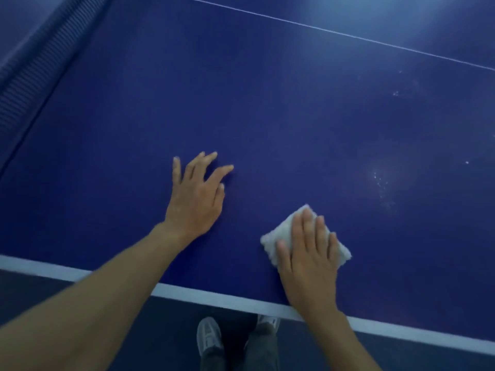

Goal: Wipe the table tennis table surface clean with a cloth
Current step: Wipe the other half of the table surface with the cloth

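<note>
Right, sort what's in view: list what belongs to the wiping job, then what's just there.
Belongs to the job: cloth pressed flat under the right hand; table surface; whitish specks on it; left hand, fingers spread, resting on it.

Just there: net at far left; shoes on the floor.

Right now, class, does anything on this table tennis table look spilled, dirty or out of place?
Yes: pale specks lie scattered on the blue table, beyond and to the right of the cloth pressed under the right hand, with fainter marks farther off. They look like dust or dried droplets, breaking an otherwise even surface.
</note>
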